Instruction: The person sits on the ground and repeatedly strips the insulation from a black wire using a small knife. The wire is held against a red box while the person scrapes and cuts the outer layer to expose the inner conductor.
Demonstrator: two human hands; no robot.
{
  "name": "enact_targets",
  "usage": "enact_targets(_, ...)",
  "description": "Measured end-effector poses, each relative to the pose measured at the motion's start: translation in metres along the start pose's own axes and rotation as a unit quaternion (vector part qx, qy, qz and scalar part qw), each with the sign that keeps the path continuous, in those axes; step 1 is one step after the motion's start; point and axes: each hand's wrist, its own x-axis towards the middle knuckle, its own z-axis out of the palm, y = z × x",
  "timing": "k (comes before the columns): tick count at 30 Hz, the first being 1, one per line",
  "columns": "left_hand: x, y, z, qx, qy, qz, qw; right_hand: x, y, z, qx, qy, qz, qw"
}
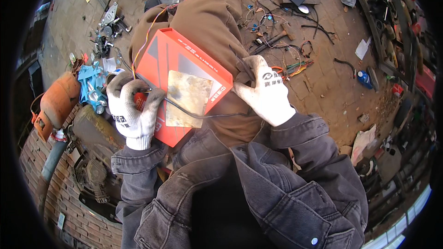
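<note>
Pinching a black cable (203, 117) over the red box (157, 64) with the left hand (127, 114), I watch remotely; the right hand (267, 92), well apart, grips a dark tool (246, 68).

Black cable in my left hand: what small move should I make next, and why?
Perhaps bring your right hand, with its dark tool of unclear kind, toward the black cable: your left hand pinches the cable, while the tool sits apart from those fingertips.

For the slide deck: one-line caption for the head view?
Gloved left hand pinches a dark cable over a red box; right hand grips a dark tool.
</note>
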Motion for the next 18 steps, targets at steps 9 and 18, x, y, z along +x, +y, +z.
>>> enact_targets(9, -0.002, -0.005, 0.001, 0.003, -0.008, -0.010, 1.000, 0.027, 0.031, -0.035, 0.455, -0.238, 0.165, 0.842)
enact_targets(18, 0.001, -0.005, 0.002, -0.005, -0.003, -0.009, 1.000, 0.029, 0.039, -0.031, 0.513, -0.255, 0.189, 0.798)
